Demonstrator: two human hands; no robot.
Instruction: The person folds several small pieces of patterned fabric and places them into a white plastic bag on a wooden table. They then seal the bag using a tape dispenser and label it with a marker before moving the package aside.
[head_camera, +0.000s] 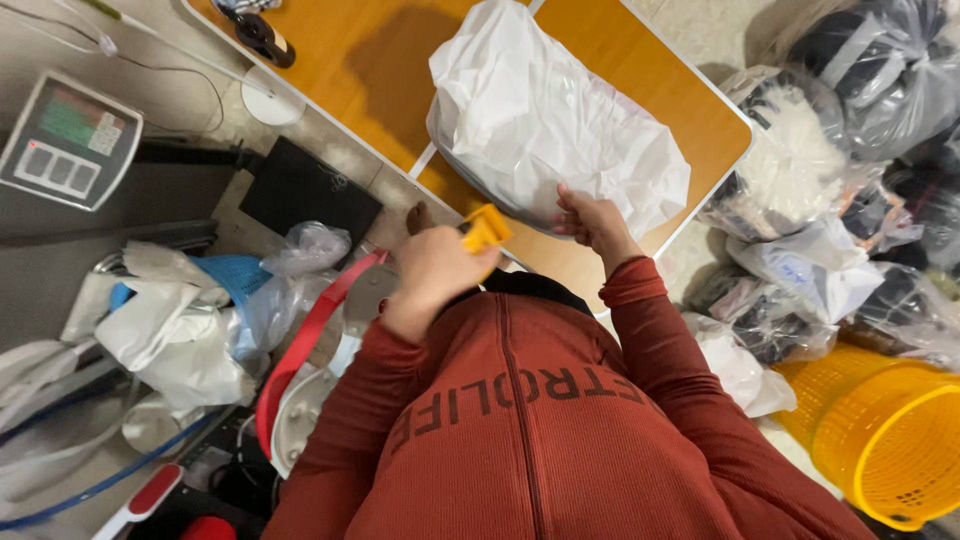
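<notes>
Surface: orange folding table (640, 90), white-edged, at 12 o'clock; tiled floor around.
Bag: white plastic bag (545, 120), stuffed, lying on table centre.
Right hand (592, 222): gripping bag's near edge, thumb up, at 1 o'clock from chest.
Left hand (432, 272): closed around small yellow tool (485, 228), just left of bag, apart from right hand.
Clutter: yellow basket (885, 440) at 4 o'clock; scale (68, 138) at 10 o'clock; packed clear bags (830, 200) at 2 o'clock.

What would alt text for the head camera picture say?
A person in a red top grips a small orange tool in the left hand while the right hand holds a white plastic bag on an orange table.
</notes>
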